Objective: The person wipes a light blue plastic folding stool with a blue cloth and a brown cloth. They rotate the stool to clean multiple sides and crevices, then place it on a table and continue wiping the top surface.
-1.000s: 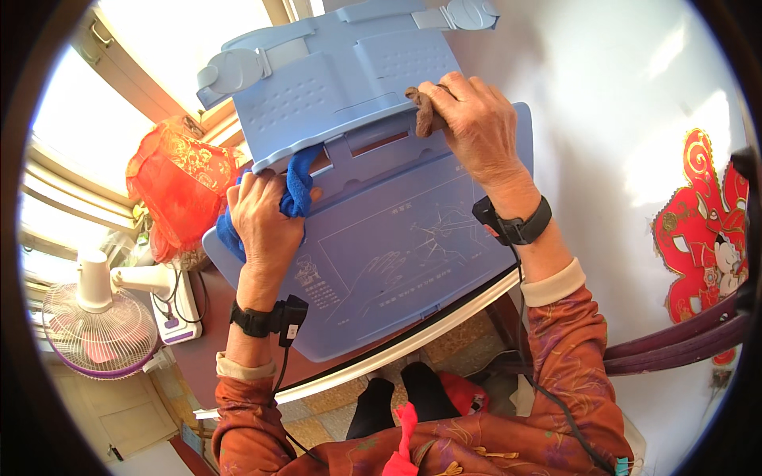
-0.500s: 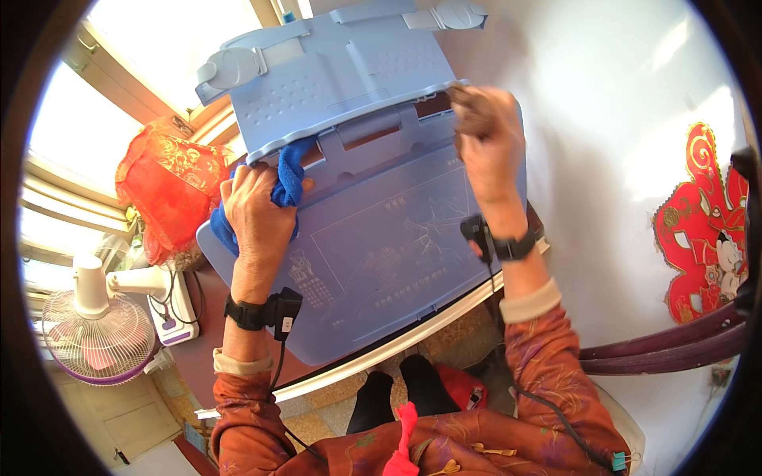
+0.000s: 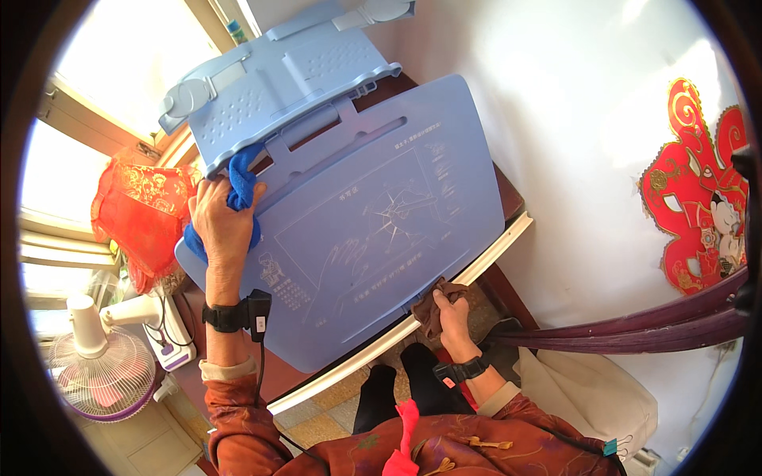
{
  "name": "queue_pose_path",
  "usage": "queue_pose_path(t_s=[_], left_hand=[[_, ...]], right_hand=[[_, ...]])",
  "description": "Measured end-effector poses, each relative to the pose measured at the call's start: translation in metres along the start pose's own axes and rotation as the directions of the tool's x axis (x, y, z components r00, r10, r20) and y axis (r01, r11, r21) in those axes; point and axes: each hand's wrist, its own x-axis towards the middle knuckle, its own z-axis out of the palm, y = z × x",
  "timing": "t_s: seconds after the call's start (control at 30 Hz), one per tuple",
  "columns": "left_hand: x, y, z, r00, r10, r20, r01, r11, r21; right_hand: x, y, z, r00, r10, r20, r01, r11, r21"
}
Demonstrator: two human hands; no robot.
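Observation:
A blue plastic desk board [image 3: 373, 262] with printed line drawings lies tilted on a dark red-brown table. Its hinged upper panel [image 3: 278, 87], lighter blue and dotted with raised bumps, stands up at the far side. My left hand [image 3: 222, 210] is closed around a twisted bright blue cloth [image 3: 242, 178] at the far left corner, beside the panel's lower edge. My right hand [image 3: 451, 317] pinches a crumpled brown cloth [image 3: 429, 311] at the near edge of the board, next to the table's cream trim.
A red lampshade [image 3: 147, 218] and a white desk fan [image 3: 99, 365] stand to the left by the window. A red paper decoration [image 3: 694, 190] hangs on the white wall [image 3: 571, 159] at right. A dark purple wooden rail [image 3: 619, 321] and a beige cloth-covered thing [image 3: 587, 397] are at lower right.
My right hand has come from the far right, near the hinge, down to the board's near edge with the brown cloth. My left hand keeps hold of the blue cloth.

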Motion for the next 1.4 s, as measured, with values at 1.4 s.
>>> queue_pose_path(t_s=[1.4], left_hand=[[-0.108, -0.006, 0.089, 0.944, -0.205, 0.258, 0.268, 0.932, -0.243]], right_hand=[[-0.047, 0.018, -0.105, 0.973, -0.027, -0.23, 0.064, 0.986, 0.156]])
